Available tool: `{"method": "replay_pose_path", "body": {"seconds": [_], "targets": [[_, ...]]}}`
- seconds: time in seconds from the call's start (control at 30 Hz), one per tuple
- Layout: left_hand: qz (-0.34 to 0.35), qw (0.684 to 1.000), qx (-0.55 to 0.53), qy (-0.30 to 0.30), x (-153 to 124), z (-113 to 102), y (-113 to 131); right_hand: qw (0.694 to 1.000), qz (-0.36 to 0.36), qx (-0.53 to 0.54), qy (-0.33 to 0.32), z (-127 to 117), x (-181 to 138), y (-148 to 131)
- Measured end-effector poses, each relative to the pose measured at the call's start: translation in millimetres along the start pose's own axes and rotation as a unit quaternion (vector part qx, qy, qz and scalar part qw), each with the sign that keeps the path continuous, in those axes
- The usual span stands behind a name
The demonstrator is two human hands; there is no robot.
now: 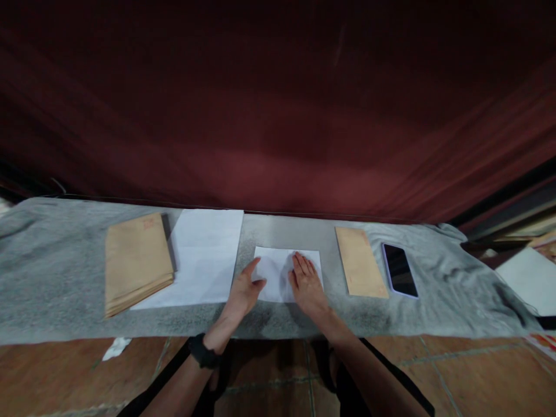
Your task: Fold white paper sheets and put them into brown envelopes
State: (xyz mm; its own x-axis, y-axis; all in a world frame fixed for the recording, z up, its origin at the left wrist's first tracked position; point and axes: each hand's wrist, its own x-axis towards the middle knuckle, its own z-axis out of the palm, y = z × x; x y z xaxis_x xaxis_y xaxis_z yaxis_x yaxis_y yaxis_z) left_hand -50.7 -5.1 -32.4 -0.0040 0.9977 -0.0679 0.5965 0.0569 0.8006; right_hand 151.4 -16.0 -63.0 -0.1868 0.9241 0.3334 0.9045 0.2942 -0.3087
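Note:
A small white folded sheet (278,267) lies on the grey cloth-covered surface (52,278) in front of me. My right hand (306,284) lies flat on its right part, fingers stretched out. My left hand (245,289) rests at the sheet's left edge, fingers loosely apart and thumb touching the paper. A dark band (203,352) circles my left wrist.
To the left lie a stack of brown envelopes (135,260) and a stack of white paper (200,255). To the right lie a single brown envelope (359,260) and a black phone (399,270). A dark red curtain (278,116) hangs behind. Tiled floor (456,376) shows below.

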Motion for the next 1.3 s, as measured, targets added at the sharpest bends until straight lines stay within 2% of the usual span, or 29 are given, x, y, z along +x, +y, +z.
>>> {"method": "replay_pose_path", "body": {"seconds": [0.13,0.23,0.3,0.33,0.4,0.47,0.57,0.83,1.17,1.3], "targets": [[0.022,0.982,0.180,0.051,-15,-5,15,0.999,0.001,-0.022,-0.028,3,-3,-15],[0.101,0.949,0.277,0.110,-20,4,26,0.998,0.015,-0.038,-0.045,1,-2,-18],[0.187,0.936,0.281,0.099,-17,19,31,0.997,0.019,-0.049,-0.059,-2,0,-18],[0.230,0.929,0.281,0.072,-14,28,31,0.996,0.018,-0.057,-0.066,-3,2,-17],[0.263,0.923,0.280,0.034,-8,45,30,0.994,0.015,-0.076,-0.078,-4,4,-16],[0.259,0.923,0.284,0.019,-3,55,27,0.992,0.007,-0.091,-0.085,-3,5,-15],[0.244,0.923,0.297,0.015,-1,58,21,0.992,-0.005,-0.101,-0.079,0,5,-14],[0.199,0.931,0.305,0.036,0,41,6,0.996,0.025,-0.086,0.006,4,0,2],[0.150,0.937,0.311,0.060,-4,28,-5,0.991,0.057,-0.119,0.025,-3,-14,37],[0.142,0.935,0.314,0.084,-6,24,-1,0.987,0.078,-0.128,0.051,-10,-20,44]]}}
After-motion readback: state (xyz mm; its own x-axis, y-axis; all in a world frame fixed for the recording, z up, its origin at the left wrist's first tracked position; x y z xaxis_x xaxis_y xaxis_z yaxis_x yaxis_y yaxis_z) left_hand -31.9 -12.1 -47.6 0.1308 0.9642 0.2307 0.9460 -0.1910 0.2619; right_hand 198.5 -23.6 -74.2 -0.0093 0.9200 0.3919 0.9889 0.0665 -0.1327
